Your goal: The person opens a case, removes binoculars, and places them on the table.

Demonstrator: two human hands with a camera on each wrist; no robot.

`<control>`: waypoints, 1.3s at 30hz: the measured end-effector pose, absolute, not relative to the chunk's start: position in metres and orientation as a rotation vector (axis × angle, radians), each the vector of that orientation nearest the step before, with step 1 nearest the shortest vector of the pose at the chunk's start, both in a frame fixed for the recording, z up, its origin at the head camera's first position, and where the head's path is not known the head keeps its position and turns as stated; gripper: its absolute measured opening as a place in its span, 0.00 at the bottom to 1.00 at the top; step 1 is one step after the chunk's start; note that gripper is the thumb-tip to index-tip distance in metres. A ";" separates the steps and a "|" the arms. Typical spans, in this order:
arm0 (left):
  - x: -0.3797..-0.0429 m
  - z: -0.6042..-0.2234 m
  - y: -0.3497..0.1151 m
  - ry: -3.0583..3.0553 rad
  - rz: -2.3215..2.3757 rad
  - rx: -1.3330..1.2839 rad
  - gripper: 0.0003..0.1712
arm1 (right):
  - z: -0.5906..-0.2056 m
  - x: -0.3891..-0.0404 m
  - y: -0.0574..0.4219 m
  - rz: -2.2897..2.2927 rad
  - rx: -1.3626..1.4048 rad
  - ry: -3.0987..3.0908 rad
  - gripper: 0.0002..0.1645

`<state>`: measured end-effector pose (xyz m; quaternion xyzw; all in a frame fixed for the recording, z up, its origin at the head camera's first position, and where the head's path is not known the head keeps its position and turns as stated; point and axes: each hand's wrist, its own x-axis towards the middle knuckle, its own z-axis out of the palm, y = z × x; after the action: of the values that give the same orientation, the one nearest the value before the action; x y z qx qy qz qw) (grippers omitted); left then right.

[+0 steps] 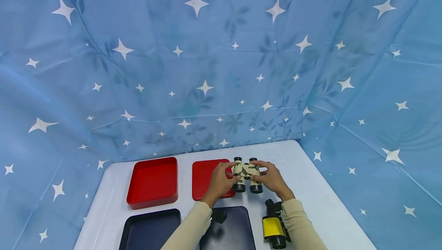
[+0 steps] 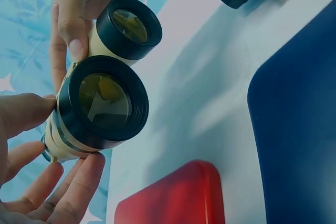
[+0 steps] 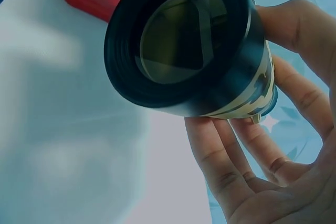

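Camouflage binoculars (image 1: 256, 178) in cream, green and black are held above the white table, their wide lens ends toward me. My left hand (image 1: 220, 181) grips the left barrel, thumb on the near side and fingers curled round the far side. On the other barrel, my right hand (image 1: 272, 179) has the same kind of grip. In the left wrist view both lenses of the binoculars (image 2: 105, 103) show, with the left hand (image 2: 47, 182) around the nearer barrel. The right wrist view has the right hand (image 3: 252, 182) holding a barrel of the binoculars (image 3: 184, 40).
A second pair of binoculars, yellow and black (image 1: 272, 227), lies by my right forearm. One red tray (image 1: 152, 202) stands at left, and a flat red tray or lid (image 1: 202, 181) is beside the left hand. Two dark blue trays (image 1: 129, 229) (image 1: 246, 223) sit nearer me.
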<state>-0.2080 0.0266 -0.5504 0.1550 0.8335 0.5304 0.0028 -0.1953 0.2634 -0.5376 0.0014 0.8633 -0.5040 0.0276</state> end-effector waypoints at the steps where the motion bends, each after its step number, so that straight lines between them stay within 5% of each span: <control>1: -0.208 -0.551 0.027 2.596 1.675 0.476 0.33 | -0.539 -0.195 0.265 -1.561 0.000 2.659 0.34; 39: -0.204 -0.571 0.065 2.416 1.801 0.328 0.32 | -0.551 -0.196 0.303 -1.679 0.164 2.538 0.30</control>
<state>-0.2042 0.0650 -0.5708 0.1082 0.7958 0.5933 0.0552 -0.1964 0.3028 -0.5506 0.0538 0.8320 -0.5502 0.0471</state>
